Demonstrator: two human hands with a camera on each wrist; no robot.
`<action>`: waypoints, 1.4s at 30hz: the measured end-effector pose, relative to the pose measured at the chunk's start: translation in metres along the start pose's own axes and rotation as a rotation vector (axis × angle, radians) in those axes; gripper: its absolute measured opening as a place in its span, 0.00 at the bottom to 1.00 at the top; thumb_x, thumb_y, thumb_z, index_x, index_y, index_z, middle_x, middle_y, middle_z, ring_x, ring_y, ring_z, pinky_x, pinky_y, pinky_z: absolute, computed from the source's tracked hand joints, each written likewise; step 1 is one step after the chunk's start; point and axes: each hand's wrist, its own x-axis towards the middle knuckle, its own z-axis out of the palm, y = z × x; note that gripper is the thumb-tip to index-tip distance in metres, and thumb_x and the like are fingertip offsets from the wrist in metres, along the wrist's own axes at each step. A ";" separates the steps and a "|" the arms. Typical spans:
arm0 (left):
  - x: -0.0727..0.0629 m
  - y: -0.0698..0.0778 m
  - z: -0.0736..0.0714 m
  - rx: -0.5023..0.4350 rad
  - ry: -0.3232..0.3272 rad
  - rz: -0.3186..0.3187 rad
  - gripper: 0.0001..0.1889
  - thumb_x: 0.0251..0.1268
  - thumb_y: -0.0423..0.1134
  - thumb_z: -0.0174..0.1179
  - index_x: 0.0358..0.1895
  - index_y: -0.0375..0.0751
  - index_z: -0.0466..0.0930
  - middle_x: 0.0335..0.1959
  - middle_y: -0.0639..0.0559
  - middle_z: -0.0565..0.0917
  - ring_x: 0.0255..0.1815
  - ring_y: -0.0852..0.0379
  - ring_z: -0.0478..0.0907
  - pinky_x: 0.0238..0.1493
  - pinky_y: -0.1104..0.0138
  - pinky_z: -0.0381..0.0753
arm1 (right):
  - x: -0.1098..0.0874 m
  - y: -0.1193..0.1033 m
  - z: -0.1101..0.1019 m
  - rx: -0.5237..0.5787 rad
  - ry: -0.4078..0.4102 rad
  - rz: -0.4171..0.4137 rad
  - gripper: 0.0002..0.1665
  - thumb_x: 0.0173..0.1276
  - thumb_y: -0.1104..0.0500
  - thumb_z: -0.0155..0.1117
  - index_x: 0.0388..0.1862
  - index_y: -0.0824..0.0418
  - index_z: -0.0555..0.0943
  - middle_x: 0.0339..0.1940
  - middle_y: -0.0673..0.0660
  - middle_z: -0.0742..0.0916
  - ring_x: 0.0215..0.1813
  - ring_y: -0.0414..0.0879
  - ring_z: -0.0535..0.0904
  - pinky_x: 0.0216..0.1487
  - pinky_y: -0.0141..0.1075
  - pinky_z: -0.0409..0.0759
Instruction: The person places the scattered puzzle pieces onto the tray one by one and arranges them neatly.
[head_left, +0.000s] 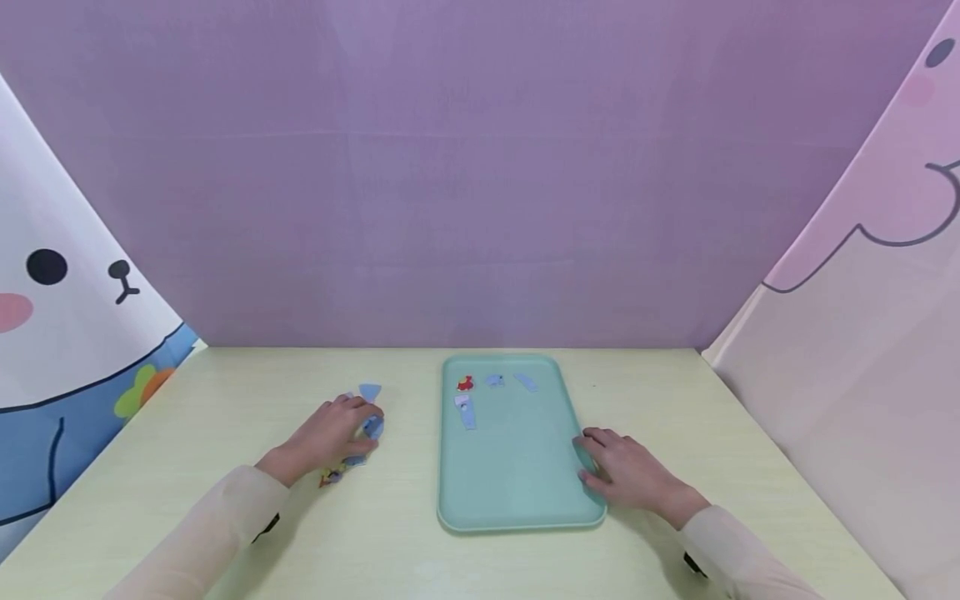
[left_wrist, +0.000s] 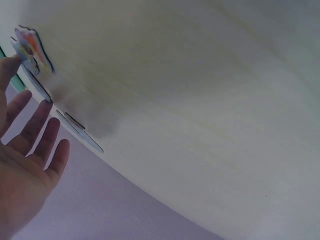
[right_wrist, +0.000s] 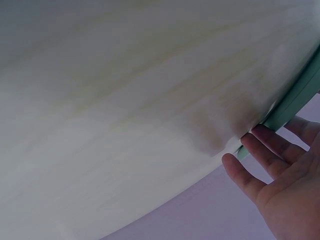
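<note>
My left hand (head_left: 333,432) is over a loose group of flat puzzle-like pieces on the table, its fingers spread and gently bent. Beneath and beside the fingers show a pale blue piece (head_left: 372,427) and a blue wedge-shaped one (head_left: 370,392). A red and yellow piece (head_left: 332,476) lies near the wrist; the palm hides part of the group. In the left wrist view, fingertips come right up to a thin blue piece (left_wrist: 37,86). My right hand (head_left: 626,471) rests at the right rim of a mint-green tray (head_left: 517,483), fingers loosely extended, thumb over the edge.
Inside the tray, along its far end, lie a red piece (head_left: 466,383), two small blue pieces and a longer pale blue piece (head_left: 467,414). The light wooden table (head_left: 405,533) ends at a purple backdrop (head_left: 480,208), with printed cloths at both sides.
</note>
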 end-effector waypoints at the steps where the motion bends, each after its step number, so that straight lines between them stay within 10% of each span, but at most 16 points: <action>1: 0.000 0.000 0.000 0.000 0.001 0.003 0.20 0.51 0.46 0.66 0.47 0.43 0.79 0.44 0.48 0.81 0.45 0.45 0.76 0.43 0.51 0.75 | 0.000 0.000 0.000 -0.001 0.002 -0.001 0.27 0.61 0.51 0.60 0.55 0.64 0.74 0.55 0.63 0.78 0.57 0.57 0.74 0.48 0.50 0.75; 14: 0.004 -0.001 -0.002 0.035 0.010 0.029 0.20 0.48 0.47 0.68 0.45 0.44 0.80 0.40 0.50 0.83 0.39 0.50 0.75 0.38 0.56 0.75 | 0.000 0.000 0.001 -0.008 0.002 0.002 0.27 0.61 0.50 0.59 0.56 0.64 0.74 0.55 0.63 0.78 0.57 0.57 0.74 0.49 0.51 0.75; 29: 0.022 0.016 0.004 0.063 0.206 0.116 0.19 0.42 0.45 0.70 0.41 0.42 0.81 0.36 0.50 0.83 0.38 0.49 0.78 0.37 0.56 0.78 | 0.000 0.000 0.001 -0.013 -0.006 0.013 0.27 0.61 0.50 0.59 0.55 0.64 0.74 0.55 0.63 0.78 0.57 0.57 0.73 0.48 0.51 0.75; 42: 0.051 0.045 0.010 -0.005 0.179 0.101 0.19 0.49 0.49 0.66 0.45 0.45 0.80 0.41 0.50 0.82 0.41 0.50 0.76 0.40 0.57 0.77 | 0.000 0.001 0.001 -0.019 0.006 -0.002 0.26 0.61 0.51 0.60 0.54 0.64 0.74 0.54 0.64 0.78 0.56 0.57 0.74 0.47 0.50 0.76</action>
